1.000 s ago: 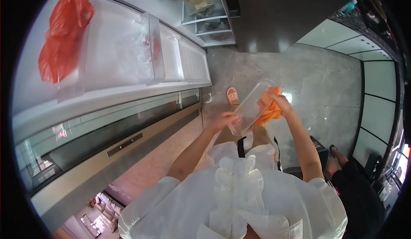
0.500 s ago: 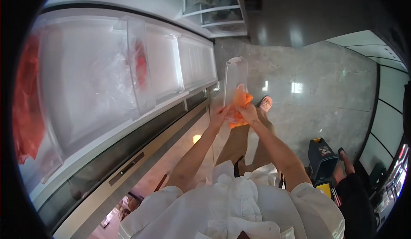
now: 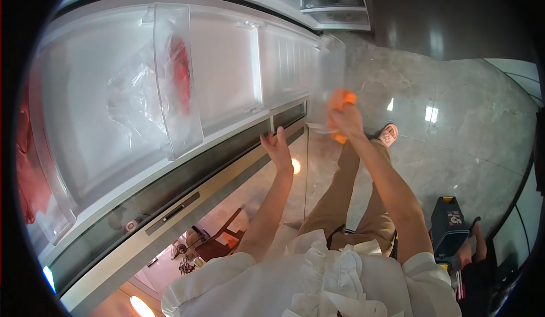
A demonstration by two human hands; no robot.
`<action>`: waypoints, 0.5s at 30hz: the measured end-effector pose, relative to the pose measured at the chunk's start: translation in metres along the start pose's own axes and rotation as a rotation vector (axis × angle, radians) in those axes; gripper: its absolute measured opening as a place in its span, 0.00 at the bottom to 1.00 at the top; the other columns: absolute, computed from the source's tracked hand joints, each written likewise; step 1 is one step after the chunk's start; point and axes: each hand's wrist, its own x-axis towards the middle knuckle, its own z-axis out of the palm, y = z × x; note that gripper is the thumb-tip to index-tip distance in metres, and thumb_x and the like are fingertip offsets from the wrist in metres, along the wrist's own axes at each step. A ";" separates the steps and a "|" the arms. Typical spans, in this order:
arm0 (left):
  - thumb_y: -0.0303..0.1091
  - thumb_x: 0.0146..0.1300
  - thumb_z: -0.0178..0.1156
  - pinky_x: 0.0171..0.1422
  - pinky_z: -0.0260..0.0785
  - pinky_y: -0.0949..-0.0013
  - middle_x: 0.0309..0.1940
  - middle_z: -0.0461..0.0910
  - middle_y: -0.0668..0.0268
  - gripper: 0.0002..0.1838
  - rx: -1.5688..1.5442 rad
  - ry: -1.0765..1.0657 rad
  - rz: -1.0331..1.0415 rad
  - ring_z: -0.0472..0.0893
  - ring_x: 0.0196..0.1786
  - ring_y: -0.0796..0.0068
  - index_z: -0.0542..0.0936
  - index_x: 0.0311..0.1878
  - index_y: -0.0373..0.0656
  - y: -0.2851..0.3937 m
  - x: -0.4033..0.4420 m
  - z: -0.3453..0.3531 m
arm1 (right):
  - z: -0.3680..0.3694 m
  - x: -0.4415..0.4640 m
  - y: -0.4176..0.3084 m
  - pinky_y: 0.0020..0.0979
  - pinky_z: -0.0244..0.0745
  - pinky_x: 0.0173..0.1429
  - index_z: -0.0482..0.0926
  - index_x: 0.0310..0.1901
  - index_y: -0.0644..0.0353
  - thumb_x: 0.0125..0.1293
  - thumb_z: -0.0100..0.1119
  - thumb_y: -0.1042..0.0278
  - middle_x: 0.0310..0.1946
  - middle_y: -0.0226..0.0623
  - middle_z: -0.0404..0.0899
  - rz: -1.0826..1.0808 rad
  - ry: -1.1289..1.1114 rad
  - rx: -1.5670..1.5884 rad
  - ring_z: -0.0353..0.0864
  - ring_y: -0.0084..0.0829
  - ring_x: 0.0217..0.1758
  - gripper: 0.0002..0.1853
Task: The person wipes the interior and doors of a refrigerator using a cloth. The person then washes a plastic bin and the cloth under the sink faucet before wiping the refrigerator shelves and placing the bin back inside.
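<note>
In the head view my right hand (image 3: 347, 119) is closed on an orange cloth (image 3: 342, 97). A clear plastic door bin (image 3: 330, 61), smeared by motion, stands up from the same hand. How the fingers grip the bin is hidden. My left hand (image 3: 277, 149) is off the bin, its fingers apart and nothing in them. It hovers by the edge of the open refrigerator door (image 3: 224, 61). Whether its fingertips touch the edge I cannot tell.
On the door, a fitted clear bin (image 3: 180, 126) holds a plastic bag with something red (image 3: 180, 70). More red wrapping (image 3: 37, 163) lies at far left. Refrigerator drawers (image 3: 335, 1) are at the top. A dark box (image 3: 450, 223) and a person's leg (image 3: 479, 243) are at right.
My left hand has let go and moved left to the door edge. My right hand has lifted the cloth and bin up and to the right. The view has shifted.
</note>
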 end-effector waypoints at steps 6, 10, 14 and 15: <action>0.57 0.65 0.60 0.60 0.66 0.60 0.62 0.65 0.64 0.51 -0.196 -0.098 0.004 0.71 0.61 0.67 0.43 0.75 0.38 0.095 -0.002 0.002 | 0.040 0.000 -0.110 0.42 0.77 0.44 0.81 0.32 0.65 0.54 0.57 0.57 0.28 0.48 0.83 -0.191 0.014 0.022 0.85 0.47 0.37 0.16; 0.59 0.66 0.57 0.62 0.64 0.57 0.65 0.64 0.64 0.46 -0.249 -0.096 -0.080 0.70 0.64 0.65 0.48 0.74 0.40 0.101 -0.001 0.001 | 0.043 -0.005 -0.144 0.44 0.78 0.49 0.80 0.40 0.67 0.56 0.56 0.57 0.37 0.52 0.83 -0.153 -0.030 -0.073 0.84 0.49 0.44 0.19; 0.66 0.68 0.46 0.63 0.64 0.55 0.66 0.64 0.64 0.42 -0.318 -0.197 -0.225 0.69 0.66 0.65 0.55 0.72 0.43 0.103 -0.006 -0.005 | 0.054 -0.005 -0.145 0.45 0.77 0.50 0.80 0.39 0.66 0.56 0.57 0.58 0.36 0.52 0.83 -0.101 0.001 -0.081 0.83 0.51 0.44 0.18; 0.66 0.68 0.46 0.63 0.64 0.55 0.66 0.64 0.64 0.42 -0.321 -0.196 -0.228 0.69 0.66 0.65 0.55 0.72 0.43 0.103 -0.008 -0.007 | 0.057 -0.004 -0.143 0.46 0.77 0.50 0.80 0.39 0.67 0.56 0.56 0.59 0.36 0.53 0.83 -0.096 -0.026 -0.075 0.83 0.51 0.44 0.18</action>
